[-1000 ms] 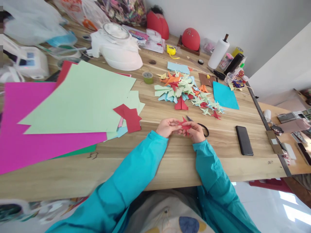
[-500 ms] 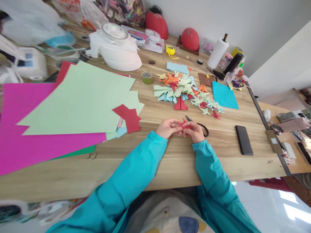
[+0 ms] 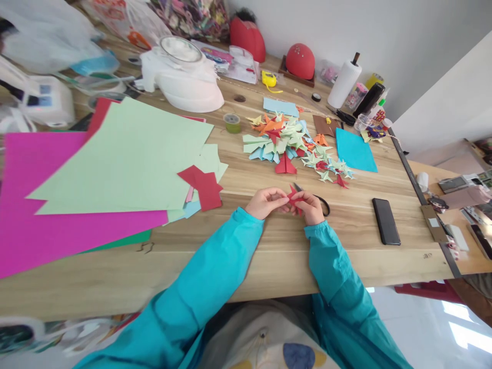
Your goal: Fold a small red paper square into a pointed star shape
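A small red paper star point(image 3: 294, 196) is pinched between my two hands above the table's front half. My left hand point(image 3: 266, 203) grips its left side with thumb and fingers, while my right hand point(image 3: 309, 207) holds the right side; the fingers cover part of it. Black-handled scissors point(image 3: 325, 205) lie just behind and beside my right hand, partly hidden by it. Beyond my hands spreads a pile of folded paper stars point(image 3: 286, 136) in green, orange, blue and red. Red paper scraps point(image 3: 207, 190) lie to the left.
Large green paper sheets point(image 3: 126, 159) and a magenta sheet point(image 3: 46, 174) cover the left side. A phone point(image 3: 386, 221) lies at right, near a blue paper square point(image 3: 355, 149). Farther back are a tape roll point(image 3: 232, 123), a yellow tape measure point(image 3: 269, 79) and a red pincushion point(image 3: 300, 61).
The red star has turned between my fingers, so its points now show more openly. Both hands stay in nearly the same place.
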`<state>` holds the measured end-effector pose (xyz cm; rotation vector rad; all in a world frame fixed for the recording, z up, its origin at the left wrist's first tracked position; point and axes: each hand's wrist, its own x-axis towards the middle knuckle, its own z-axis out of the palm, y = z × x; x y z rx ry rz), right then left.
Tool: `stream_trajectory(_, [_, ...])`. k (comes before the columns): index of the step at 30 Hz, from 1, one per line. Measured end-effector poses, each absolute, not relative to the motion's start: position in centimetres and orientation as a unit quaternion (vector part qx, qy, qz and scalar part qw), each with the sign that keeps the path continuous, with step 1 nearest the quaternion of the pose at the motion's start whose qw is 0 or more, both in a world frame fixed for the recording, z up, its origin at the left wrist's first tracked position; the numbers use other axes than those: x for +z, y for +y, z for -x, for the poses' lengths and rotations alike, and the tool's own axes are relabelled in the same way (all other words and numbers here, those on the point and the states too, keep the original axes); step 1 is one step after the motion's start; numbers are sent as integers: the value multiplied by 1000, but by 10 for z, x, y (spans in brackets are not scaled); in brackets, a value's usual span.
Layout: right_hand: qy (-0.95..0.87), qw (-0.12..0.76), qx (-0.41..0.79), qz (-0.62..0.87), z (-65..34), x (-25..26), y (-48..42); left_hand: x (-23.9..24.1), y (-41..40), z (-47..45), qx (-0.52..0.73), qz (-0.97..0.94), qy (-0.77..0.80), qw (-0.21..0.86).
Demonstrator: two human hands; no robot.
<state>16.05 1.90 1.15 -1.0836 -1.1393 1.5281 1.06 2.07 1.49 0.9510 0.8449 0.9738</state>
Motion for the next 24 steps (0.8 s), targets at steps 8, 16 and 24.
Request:
stream_trajectory(8, [-473, 462, 617, 427, -163, 11, 20, 20, 19, -7, 445, -463, 373, 670])
stream_trajectory(16, [-480, 462, 614, 424, -163, 12, 19, 12, 19, -9, 452, -525, 406, 596])
stream_trajectory(24, [-483, 449, 617, 429, -163, 14, 18, 9, 20, -5, 471, -617, 360, 517])
